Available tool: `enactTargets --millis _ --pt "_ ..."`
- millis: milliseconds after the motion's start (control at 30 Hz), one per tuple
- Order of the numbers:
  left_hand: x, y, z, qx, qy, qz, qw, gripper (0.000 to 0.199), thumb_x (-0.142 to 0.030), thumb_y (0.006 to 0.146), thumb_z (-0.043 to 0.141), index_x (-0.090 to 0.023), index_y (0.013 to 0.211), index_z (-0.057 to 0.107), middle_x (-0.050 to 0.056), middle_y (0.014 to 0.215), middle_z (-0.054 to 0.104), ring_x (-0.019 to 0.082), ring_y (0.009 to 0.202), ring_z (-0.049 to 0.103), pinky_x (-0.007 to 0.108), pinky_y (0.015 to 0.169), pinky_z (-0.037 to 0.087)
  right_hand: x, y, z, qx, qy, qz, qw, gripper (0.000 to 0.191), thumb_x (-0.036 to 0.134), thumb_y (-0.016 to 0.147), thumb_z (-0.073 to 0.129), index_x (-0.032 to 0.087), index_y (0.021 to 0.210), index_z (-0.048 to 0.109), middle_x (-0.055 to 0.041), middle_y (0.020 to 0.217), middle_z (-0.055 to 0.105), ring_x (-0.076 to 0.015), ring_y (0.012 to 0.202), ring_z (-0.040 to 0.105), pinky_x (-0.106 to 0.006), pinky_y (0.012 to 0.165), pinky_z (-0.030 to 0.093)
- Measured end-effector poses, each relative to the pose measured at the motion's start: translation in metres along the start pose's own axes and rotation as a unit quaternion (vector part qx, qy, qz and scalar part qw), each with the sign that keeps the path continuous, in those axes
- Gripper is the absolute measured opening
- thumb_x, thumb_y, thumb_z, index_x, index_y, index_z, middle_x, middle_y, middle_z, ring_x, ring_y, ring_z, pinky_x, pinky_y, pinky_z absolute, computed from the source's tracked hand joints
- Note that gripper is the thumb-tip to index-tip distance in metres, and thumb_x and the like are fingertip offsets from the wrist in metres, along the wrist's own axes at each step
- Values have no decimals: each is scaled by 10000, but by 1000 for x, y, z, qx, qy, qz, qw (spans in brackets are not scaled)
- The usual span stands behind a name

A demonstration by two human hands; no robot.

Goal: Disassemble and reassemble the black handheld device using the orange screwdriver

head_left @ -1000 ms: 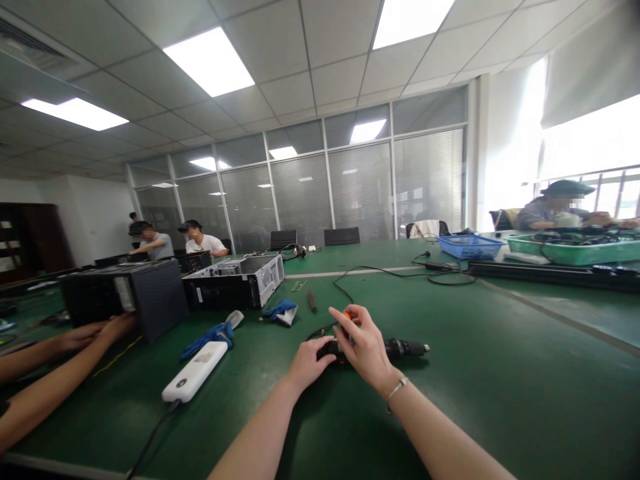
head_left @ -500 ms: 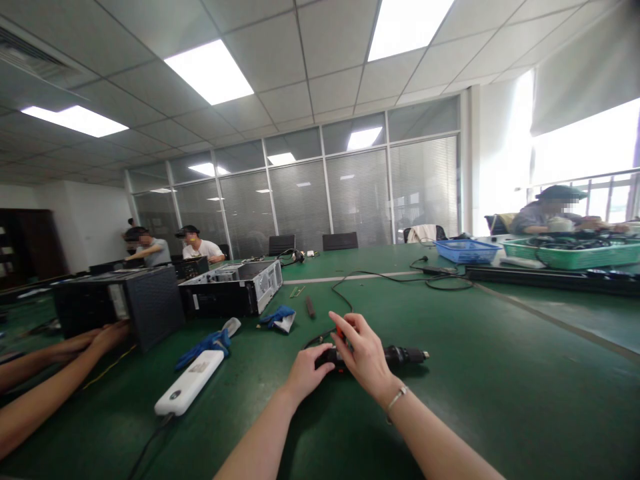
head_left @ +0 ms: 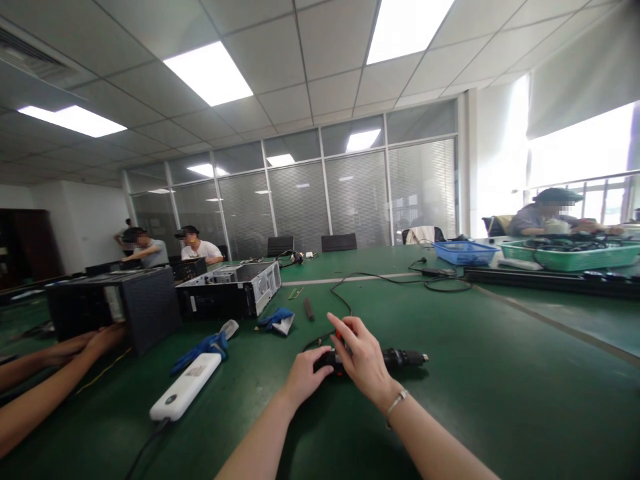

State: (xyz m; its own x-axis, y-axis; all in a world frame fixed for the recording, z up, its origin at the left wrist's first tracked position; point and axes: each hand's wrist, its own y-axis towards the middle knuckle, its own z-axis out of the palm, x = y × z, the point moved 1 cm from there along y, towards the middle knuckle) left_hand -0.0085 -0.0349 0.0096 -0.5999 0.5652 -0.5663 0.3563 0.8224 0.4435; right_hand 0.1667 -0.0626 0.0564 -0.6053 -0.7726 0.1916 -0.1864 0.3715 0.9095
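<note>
A black electric screwdriver lies on the green table with its tip pointing right. My left hand is wrapped round its rear end, thumb toward me. Over the middle of the tool bends my right hand, a bracelet at its wrist. Between that hand's thumb and forefinger shows a small orange-red piece; what it belongs to is hidden. A black cord runs from behind the hands toward the back.
Left stand a black computer case, with another person's hands at it, and an opened case. Nearer lie a white power strip, blue gloves and a brown strip. Blue and green baskets sit back right.
The view has shifted very slightly. Both of my hands and the electric screwdriver keep almost the same position and hold.
</note>
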Motion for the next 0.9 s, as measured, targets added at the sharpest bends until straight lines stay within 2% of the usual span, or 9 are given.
enactTargets --millis 133,233,333,433,567,700,800,900 --pt "-2 0 -1 0 9 -19 1000 416 -248 750 674 -273 1165 660 17 1158 690 271 1066 621 372 988 450 3 0 -2 -6 31 -16 999 519 160 917 398 219 1430 344 -107 1051 579 -187 879 601 -325 755 542" --pt "-4 1 -2 1 9 -22 1000 402 -257 754 671 -268 1156 667 21 1153 693 276 1066 620 377 991 448 6 1 -4 -6 33 -20 999 494 161 897 415 209 1388 395 -110 1083 580 -189 900 605 -327 776 543" --pt "-3 1 -1 4 6 -16 1000 413 -241 753 671 -258 1165 661 28 1150 694 269 1057 624 376 990 447 5 3 -4 -2 14 -6 1000 441 206 900 456 223 1340 460 -100 1039 583 -181 833 608 -313 727 549" --pt "0 1 -1 1 8 -13 1000 430 -227 744 677 -261 1173 657 27 1160 689 266 1068 621 372 996 443 2 2 -2 -3 15 -2 1000 447 190 918 421 238 1362 444 -87 984 596 -179 817 611 -303 709 546" --pt "-1 1 -2 -1 11 -16 1000 421 -244 748 672 -275 1168 662 18 1163 688 275 1082 615 379 1001 443 2 0 -2 6 40 -6 999 567 136 893 382 217 1448 301 -96 1049 600 -189 879 610 -321 747 543" --pt "-4 0 -2 4 6 -16 1000 409 -251 757 661 -272 1166 662 20 1151 694 271 1057 626 374 986 455 5 1 -4 13 36 -9 999 528 173 889 419 223 1411 360 -112 1122 567 -198 911 596 -339 775 537" --pt "-3 1 -2 6 4 -15 1000 427 -232 752 665 -268 1177 654 24 1157 691 262 1057 627 371 986 455 2 2 -3 1 13 14 1000 441 228 920 444 233 1361 442 -102 1055 566 -181 823 593 -319 710 534" --pt "-1 2 -1 3 6 -18 1000 439 -220 739 677 -267 1175 656 27 1177 682 265 1091 613 376 1009 438 -1 1 0 1 17 25 1000 461 202 941 404 235 1400 396 -80 957 582 -172 784 590 -308 690 527"
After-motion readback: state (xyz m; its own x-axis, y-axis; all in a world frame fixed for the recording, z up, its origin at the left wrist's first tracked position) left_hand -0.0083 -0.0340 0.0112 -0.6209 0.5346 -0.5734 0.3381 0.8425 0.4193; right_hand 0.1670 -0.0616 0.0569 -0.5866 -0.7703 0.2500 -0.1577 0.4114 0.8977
